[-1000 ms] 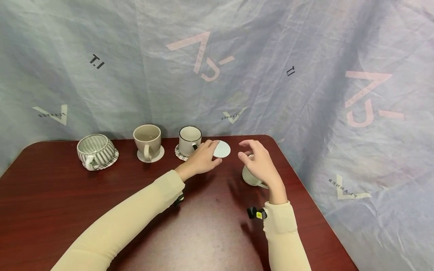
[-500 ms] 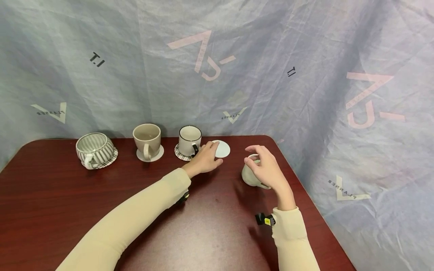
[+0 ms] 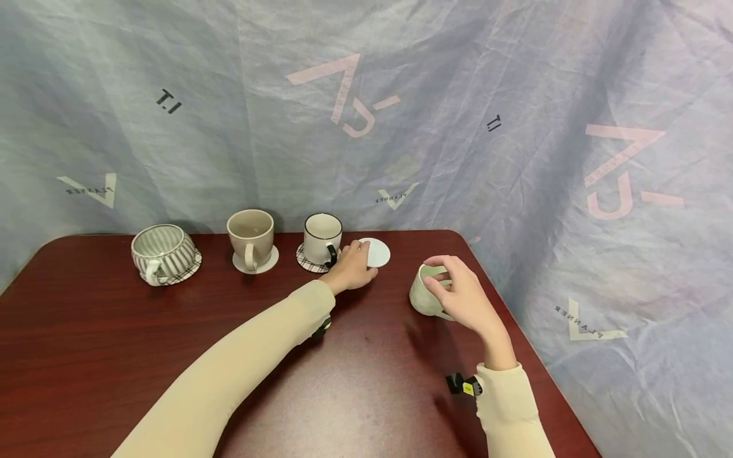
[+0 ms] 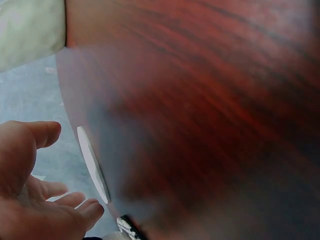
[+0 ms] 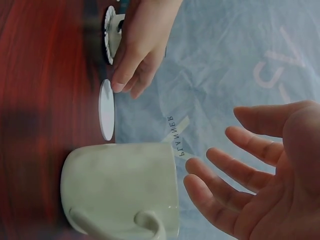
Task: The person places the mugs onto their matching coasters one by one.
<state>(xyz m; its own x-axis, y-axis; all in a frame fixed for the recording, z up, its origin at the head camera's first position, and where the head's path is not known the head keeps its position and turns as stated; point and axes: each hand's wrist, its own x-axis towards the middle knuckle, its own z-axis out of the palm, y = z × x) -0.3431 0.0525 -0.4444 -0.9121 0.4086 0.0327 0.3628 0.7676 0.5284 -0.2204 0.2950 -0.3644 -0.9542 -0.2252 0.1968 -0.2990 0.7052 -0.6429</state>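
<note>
My left hand [image 3: 350, 266] hovers just in front of a round white coaster [image 3: 378, 253], its fingers relaxed and holding nothing. In the left wrist view the thumb and fingers of this hand [image 4: 42, 205] are spread apart beside the coaster [image 4: 91, 164]. A pale green mug [image 3: 422, 296] stands upright on the table at the right. Over and behind its rim in the head view is my right hand [image 3: 465, 294], which hides part of the mug. From the right wrist, the fingers [image 5: 201, 192] are loosely bent, with a gap between them and the mug [image 5: 120, 182].
A white mug with a black rim [image 3: 318, 245] stands on a plaid coaster [image 3: 303, 259] left of my left hand. Farther left are a beige mug [image 3: 252, 236] on a white coaster and a striped cup [image 3: 172, 256] on a plaid one. A fabric backdrop [image 3: 229, 114] closes off the back.
My left hand has shifted a little to the right by the coaster. The right hand has moved down and to the right, over the green mug. The other mugs stay put.
</note>
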